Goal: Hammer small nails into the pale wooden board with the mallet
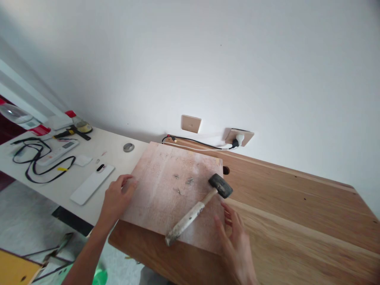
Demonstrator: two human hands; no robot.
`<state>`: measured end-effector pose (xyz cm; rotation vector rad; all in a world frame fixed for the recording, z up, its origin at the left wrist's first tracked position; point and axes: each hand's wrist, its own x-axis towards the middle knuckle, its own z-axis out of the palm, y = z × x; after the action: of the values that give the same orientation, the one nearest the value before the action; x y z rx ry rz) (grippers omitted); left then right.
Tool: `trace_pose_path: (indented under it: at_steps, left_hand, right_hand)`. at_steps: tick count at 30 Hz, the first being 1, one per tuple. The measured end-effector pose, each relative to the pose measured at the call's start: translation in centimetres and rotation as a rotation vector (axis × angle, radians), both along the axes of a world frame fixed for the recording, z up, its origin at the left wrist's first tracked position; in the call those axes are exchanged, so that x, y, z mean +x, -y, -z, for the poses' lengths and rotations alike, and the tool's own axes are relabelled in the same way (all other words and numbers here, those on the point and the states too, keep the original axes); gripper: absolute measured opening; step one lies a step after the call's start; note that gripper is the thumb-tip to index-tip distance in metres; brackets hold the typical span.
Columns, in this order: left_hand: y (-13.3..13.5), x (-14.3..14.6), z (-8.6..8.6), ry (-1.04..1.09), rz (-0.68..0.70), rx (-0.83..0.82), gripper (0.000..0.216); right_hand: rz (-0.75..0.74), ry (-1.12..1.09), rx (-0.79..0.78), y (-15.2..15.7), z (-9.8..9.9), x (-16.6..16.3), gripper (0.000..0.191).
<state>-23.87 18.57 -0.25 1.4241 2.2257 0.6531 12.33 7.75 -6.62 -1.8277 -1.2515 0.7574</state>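
A pale, worn wooden board [166, 190] lies on the corner of a brown wooden table [297, 213]. My left hand [117, 198] grips the board's left edge, fingers curled over it. Against the board's right edge rests my right hand [234, 237], fingers spread and flat. A rubber mallet [198, 208] with a black head and a whitish handle lies on the board between my hands, and neither hand touches it. Several small nails [184, 184] lie near the board's middle.
A white desk [97, 148] adjoins on the left, carrying a white phone [92, 184], a remote [57, 152], black cables [35, 158], a round metal disc [128, 147] and small tools. Wall sockets [239, 136] with a plugged cable sit behind the board.
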Motion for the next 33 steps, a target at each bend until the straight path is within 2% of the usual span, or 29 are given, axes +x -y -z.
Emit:
trace_pose_path:
  at_steps: [4,7,12,16,19,22,28,33]
  left_hand:
    - [-1.2,-2.9,1.0,-0.034,0.017,-0.018,0.055]
    - [-1.4,-4.0,1.8,-0.106,0.070,-0.022,0.055]
    - [-1.2,-3.7,2.2,-0.134,0.111,0.000,0.057]
    - [-0.7,-2.7,1.8,-0.149,0.061,-0.030,0.060]
    - [-0.2,-1.6,1.6,-0.128,0.088,-0.033,0.059]
    - [0.5,0.0,2.0,-0.111,0.151,-0.016,0.054]
    - [3.0,5.8,3.5,-0.081,0.383,0.122,0.040]
    - [5.1,10.1,3.8,-0.009,0.623,0.189,0.035]
  right_hand:
    - [-0.092,-0.005,0.037,-1.0,0.3,-2.1,0.055]
    - [-0.112,0.040,0.063,-1.2,0.4,-2.7,0.052]
    - [-0.121,0.160,0.152,-1.3,-0.2,-3.6,0.054]
    - [-0.112,-0.017,0.072,-1.6,-0.5,-3.1,0.054]
    - [-0.013,-0.185,0.025,-1.9,-0.4,-1.3,0.060]
    - [0.062,-0.227,0.063,-1.8,-0.3,1.3,0.063]
    - [0.221,-0.152,0.021,0.9,0.0,8.1,0.065]
    - [0.368,0.000,-0.092,4.6,0.1,14.0,0.070]
